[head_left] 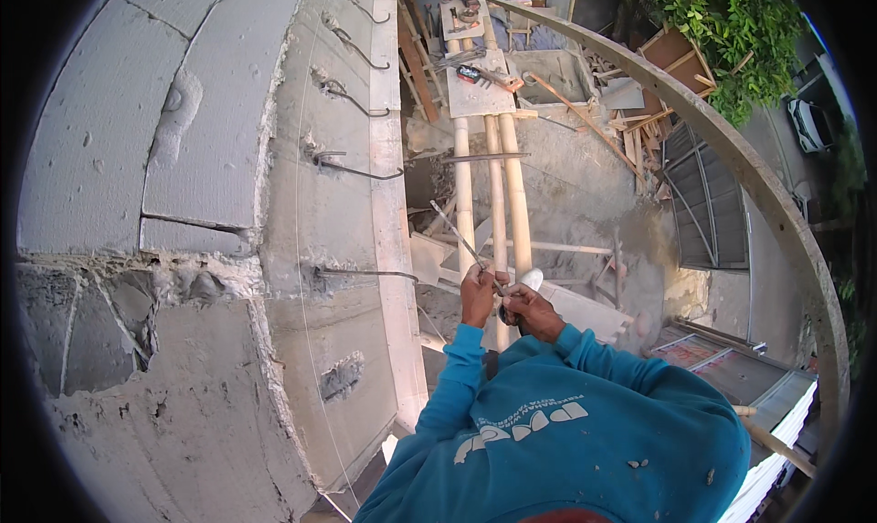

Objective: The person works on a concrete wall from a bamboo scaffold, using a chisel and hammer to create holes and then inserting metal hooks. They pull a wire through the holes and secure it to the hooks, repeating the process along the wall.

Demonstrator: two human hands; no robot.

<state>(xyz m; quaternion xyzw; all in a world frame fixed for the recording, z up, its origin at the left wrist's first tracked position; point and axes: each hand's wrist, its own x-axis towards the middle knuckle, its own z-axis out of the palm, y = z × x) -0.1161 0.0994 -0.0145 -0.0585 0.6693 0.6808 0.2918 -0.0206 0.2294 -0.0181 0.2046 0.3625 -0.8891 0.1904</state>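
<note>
My left hand (477, 296) is closed around a thin grey metal rod (464, 241), which slants up and away to the left past my fingers. Close beside it, my right hand (534, 313) is closed too, its fingertips pinching at the rod's lower end. Something small and dark (507, 316) shows under the right fingers; its kind cannot be made out. Just beyond the right hand is a smooth white rounded thing (532, 278), partly covered. Both hands are above bamboo poles (496, 185) that run away from me.
Bent steel bars (361, 169) jut from the concrete wall at left, towards the poles. A board (477, 98) across the poles bears tools; a person's feet (466, 2) stand farther off. A curved beam (731, 130) arcs along the right, above scattered timber (644, 139) far below.
</note>
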